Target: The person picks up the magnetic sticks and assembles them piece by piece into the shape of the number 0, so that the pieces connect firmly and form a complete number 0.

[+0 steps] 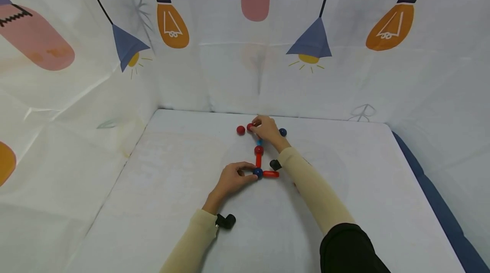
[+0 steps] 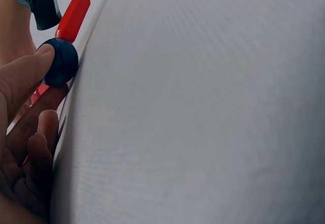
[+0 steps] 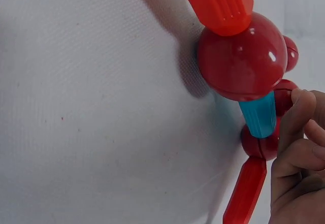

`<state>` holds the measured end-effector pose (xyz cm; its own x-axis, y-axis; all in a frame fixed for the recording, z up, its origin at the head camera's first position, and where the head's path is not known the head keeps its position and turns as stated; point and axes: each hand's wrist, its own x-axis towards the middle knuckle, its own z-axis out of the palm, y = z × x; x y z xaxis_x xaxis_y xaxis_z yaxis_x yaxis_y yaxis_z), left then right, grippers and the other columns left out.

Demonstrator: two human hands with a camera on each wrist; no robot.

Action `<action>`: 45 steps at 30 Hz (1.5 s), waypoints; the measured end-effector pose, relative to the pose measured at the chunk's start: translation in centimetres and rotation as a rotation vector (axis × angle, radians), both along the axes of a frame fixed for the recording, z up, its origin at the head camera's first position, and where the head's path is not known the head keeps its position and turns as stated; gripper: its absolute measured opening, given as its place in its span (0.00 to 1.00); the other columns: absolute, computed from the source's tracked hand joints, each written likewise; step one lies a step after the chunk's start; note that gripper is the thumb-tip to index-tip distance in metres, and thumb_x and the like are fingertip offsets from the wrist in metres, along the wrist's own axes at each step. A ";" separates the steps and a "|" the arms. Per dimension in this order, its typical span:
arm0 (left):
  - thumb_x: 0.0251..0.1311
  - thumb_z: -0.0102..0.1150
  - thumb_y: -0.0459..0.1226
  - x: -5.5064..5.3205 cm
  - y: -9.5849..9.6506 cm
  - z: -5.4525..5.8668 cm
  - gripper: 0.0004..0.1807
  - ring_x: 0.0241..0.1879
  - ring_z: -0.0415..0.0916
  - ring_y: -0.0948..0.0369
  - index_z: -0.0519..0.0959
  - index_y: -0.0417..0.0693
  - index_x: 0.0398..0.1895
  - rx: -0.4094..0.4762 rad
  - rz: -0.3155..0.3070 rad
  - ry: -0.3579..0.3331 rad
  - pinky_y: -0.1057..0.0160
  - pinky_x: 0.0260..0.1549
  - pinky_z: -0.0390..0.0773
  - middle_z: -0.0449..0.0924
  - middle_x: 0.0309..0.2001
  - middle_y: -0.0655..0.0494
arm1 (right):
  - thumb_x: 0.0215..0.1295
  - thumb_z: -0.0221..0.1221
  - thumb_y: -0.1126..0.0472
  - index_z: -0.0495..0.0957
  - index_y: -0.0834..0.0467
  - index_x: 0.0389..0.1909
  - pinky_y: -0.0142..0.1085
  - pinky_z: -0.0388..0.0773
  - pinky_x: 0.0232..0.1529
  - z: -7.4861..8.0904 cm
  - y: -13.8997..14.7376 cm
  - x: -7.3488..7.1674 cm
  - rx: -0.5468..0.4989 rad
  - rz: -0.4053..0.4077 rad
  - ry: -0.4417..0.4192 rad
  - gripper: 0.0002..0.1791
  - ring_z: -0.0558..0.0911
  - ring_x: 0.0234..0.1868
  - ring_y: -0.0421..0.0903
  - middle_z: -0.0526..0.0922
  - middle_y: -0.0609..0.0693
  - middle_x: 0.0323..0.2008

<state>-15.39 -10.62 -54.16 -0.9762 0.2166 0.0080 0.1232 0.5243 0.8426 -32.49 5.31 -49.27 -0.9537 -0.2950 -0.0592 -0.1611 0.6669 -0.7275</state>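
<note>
My left hand [image 1: 234, 178] pinches a blue ball [image 2: 63, 64] between thumb and fingers, low over the white table. Two red rods come off this ball: one [image 1: 258, 161] runs away from me to a red ball [image 1: 259, 150], the other [image 1: 271, 174] points right. From that red ball a short light-blue rod [image 3: 260, 116] leads to another red ball [image 3: 259, 145], which carries a further red rod [image 3: 245, 191]. At the far end, my right hand [image 1: 266, 130] holds a red ball [image 1: 250, 126] at its fingertips. Its palm side is hidden in the head view.
A loose red ball [image 1: 240, 130] lies left of my right hand, and a dark blue ball [image 1: 283, 132] lies to its right. Behind the white table [image 1: 172, 158] hangs a white curtain [image 1: 229, 73] printed with lamps. Both wrists carry small black devices.
</note>
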 end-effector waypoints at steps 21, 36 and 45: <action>0.60 0.73 0.48 0.0 0.6 -0.3 0.16 0.26 0.72 0.65 0.88 0.58 0.51 -0.005 0.001 -0.011 0.68 0.26 0.70 0.87 0.41 0.62 | 0.72 0.62 0.58 0.80 0.60 0.57 0.43 0.85 0.49 -0.1 0.5 0.7 0.006 0.052 -0.018 0.17 0.86 0.47 0.52 0.84 0.58 0.55; 0.60 0.73 0.48 0.0 0.0 0.2 0.16 0.26 0.73 0.63 0.88 0.59 0.51 -0.037 0.005 -0.013 0.67 0.26 0.71 0.85 0.38 0.65 | 0.72 0.62 0.55 0.80 0.57 0.63 0.45 0.84 0.50 2.4 1.7 2.3 -0.147 0.017 0.116 0.22 0.83 0.53 0.54 0.82 0.56 0.58; 0.60 0.73 0.48 -0.1 0.1 0.2 0.17 0.26 0.72 0.64 0.88 0.57 0.51 -0.008 -0.006 -0.005 0.68 0.26 0.71 0.86 0.38 0.63 | 0.71 0.63 0.53 0.81 0.56 0.59 0.48 0.83 0.55 2.3 4.0 4.8 -0.176 0.041 0.071 0.19 0.84 0.55 0.54 0.84 0.55 0.56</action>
